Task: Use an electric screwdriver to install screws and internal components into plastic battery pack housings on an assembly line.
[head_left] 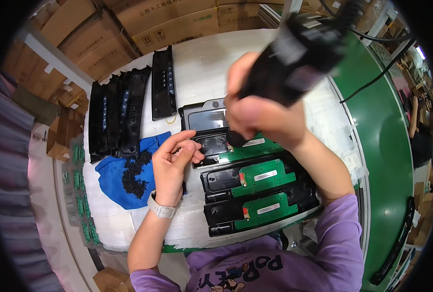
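My right hand [267,114] grips a black electric screwdriver [289,58], tilted and blurred, its lower end over a black plastic housing [211,146] fitted with a green circuit board [236,155]. At this housing's left end is my left hand [177,153], thumb and fingers curled together; whatever they hold is too small or hidden to make out. Two similar housings with a green board [267,176] and another green board [265,210] lie nearer to me. Just beyond the worked one is a panel with a clear window [207,120].
Left of my left hand, a blue cloth [109,173] bears a pile of small black screws [135,177]. Several black housings [124,109] lie at the far left, and another [163,85] beside them. Cardboard boxes [172,24] stand behind the white table; a green surface [377,131] runs along the right.
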`<state>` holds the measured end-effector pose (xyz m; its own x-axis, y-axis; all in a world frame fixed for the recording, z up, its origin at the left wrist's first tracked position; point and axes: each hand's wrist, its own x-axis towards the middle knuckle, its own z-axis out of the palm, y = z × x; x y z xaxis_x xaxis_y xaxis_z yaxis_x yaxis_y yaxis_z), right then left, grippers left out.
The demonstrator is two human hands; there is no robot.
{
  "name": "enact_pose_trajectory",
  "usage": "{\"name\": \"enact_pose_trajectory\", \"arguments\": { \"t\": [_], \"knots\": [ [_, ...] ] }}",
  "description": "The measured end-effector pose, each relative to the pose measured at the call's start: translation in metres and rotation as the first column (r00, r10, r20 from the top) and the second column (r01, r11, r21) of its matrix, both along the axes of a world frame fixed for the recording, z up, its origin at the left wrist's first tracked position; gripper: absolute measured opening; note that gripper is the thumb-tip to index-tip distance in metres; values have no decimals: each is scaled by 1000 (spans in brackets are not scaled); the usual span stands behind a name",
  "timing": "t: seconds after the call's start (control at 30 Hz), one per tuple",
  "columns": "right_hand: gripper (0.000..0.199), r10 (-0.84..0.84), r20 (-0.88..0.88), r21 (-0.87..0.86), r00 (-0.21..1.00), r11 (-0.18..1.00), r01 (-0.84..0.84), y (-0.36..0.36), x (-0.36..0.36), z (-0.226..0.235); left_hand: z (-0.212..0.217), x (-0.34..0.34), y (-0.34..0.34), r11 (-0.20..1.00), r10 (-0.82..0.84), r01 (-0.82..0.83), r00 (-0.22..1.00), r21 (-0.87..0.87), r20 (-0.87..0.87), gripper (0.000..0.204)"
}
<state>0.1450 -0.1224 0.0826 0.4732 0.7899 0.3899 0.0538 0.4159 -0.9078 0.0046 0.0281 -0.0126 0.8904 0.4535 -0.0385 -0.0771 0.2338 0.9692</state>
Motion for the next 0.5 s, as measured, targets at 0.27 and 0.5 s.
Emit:
{"name": "enact_pose_trajectory", "arguments": {
  "t": [0.27, 0.5],
  "knots": [
    [36, 192, -125, 458, 973, 881, -115, -12, -5, 7, 21, -10, -13, 961, -256, 255, 967, -108, 0, 19],
    [36, 162, -136, 474, 977, 877, -79, -8, -7, 2, 15, -11, -9, 934, -275, 278, 960, -225, 44, 18]
  ]
}}
